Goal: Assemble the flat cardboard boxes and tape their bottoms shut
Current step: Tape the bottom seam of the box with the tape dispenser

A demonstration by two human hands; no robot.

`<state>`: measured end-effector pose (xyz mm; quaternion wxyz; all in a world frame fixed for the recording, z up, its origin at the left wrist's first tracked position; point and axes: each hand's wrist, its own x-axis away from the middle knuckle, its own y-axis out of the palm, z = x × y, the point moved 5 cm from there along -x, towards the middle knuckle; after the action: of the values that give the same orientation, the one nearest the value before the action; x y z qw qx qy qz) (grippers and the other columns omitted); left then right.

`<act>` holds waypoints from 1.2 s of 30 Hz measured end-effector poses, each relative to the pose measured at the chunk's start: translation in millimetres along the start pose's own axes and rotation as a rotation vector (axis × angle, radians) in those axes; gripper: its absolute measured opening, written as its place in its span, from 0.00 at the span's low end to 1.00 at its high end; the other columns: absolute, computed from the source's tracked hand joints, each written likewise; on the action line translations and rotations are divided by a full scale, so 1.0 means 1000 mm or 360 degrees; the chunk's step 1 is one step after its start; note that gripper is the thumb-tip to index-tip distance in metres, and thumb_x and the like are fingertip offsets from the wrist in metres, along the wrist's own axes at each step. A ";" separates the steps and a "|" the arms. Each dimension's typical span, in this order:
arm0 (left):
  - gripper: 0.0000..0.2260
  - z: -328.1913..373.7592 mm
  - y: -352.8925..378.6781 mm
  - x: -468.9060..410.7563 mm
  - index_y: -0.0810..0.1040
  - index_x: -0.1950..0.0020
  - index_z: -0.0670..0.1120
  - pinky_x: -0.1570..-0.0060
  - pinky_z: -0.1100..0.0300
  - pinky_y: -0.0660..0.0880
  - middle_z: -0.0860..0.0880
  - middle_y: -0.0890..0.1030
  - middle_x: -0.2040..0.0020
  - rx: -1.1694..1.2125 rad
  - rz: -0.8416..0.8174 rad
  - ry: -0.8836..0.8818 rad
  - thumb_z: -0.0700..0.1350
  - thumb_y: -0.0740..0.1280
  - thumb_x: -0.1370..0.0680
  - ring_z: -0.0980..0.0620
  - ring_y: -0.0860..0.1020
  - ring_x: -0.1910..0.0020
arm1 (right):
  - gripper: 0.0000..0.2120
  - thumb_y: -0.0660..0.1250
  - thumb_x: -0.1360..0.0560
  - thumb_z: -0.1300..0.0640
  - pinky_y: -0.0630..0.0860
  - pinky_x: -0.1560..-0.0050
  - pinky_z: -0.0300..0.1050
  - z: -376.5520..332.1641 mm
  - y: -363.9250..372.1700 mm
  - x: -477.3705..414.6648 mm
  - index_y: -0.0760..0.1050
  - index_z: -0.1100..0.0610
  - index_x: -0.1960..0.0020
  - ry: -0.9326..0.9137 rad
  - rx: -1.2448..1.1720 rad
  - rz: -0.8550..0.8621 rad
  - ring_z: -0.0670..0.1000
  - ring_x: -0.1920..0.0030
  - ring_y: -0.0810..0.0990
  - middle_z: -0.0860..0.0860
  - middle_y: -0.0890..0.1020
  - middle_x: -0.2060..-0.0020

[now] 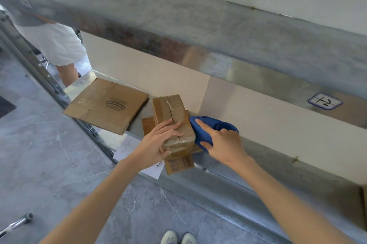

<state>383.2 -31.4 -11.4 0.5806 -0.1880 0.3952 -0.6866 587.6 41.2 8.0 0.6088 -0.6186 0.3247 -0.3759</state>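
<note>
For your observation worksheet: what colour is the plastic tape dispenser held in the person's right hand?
The plastic tape dispenser is blue; head view.

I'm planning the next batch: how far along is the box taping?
Done: one small box is folded up, flaps closed. In hand: the left hand holds it while the right hand grips the blue tape dispenser at its side. Left: the flat cardboard on the shelf lies unfolded.

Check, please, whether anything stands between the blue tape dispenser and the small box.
Nothing visible does: the blue tape dispenser, gripped by the right hand, touches the small box at its right edge; the left hand holds its top.
</note>
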 end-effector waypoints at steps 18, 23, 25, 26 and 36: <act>0.29 -0.001 0.007 -0.002 0.74 0.35 0.53 0.26 0.54 0.59 0.59 0.66 0.26 0.0049 0.0111 -0.0066 0.35 0.76 0.31 0.59 0.54 0.22 | 0.33 0.66 0.23 0.41 0.71 0.64 0.44 0.085 0.064 0.031 0.54 0.37 0.23 0.0444 -0.0878 0.0237 0.52 0.63 0.80 0.49 0.83 0.45; 0.30 -0.002 0.010 -0.002 0.73 0.35 0.55 0.27 0.55 0.59 0.60 0.66 0.26 0.0070 0.0126 -0.0092 0.34 0.76 0.32 0.60 0.54 0.22 | 0.34 0.68 0.24 0.41 0.80 0.59 0.49 0.078 0.070 0.034 0.53 0.37 0.25 0.0428 -0.1043 0.0155 0.50 0.57 0.82 0.50 0.81 0.42; 0.30 -0.002 0.010 -0.001 0.73 0.35 0.56 0.26 0.54 0.59 0.60 0.66 0.26 0.0059 0.0126 -0.0097 0.34 0.76 0.32 0.59 0.54 0.22 | 0.34 0.69 0.25 0.41 0.78 0.49 0.49 0.079 0.069 0.034 0.54 0.38 0.25 0.0424 -0.1061 0.0151 0.52 0.44 0.78 0.50 0.75 0.37; 0.30 -0.002 0.010 -0.001 0.73 0.35 0.56 0.26 0.54 0.59 0.60 0.66 0.26 0.0050 0.0121 -0.0097 0.35 0.76 0.31 0.59 0.53 0.22 | 0.34 0.68 0.25 0.40 0.76 0.44 0.51 0.079 0.067 0.034 0.55 0.38 0.25 0.0428 -0.1009 0.0147 0.54 0.41 0.75 0.51 0.72 0.38; 0.21 0.012 -0.003 0.001 0.78 0.38 0.57 0.35 0.50 0.68 0.56 0.69 0.30 -0.0163 0.0271 -0.0067 0.52 0.77 0.29 0.53 0.61 0.28 | 0.31 0.65 0.24 0.38 0.72 0.41 0.51 0.070 0.031 0.032 0.64 0.48 0.25 0.0305 -0.0520 0.0301 0.55 0.41 0.70 0.51 0.67 0.39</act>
<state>389.3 -36.6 -1.5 0.6347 -0.1975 0.4320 -0.6096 666.1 47.8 -18.6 0.4992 -0.6373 0.4944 -0.3165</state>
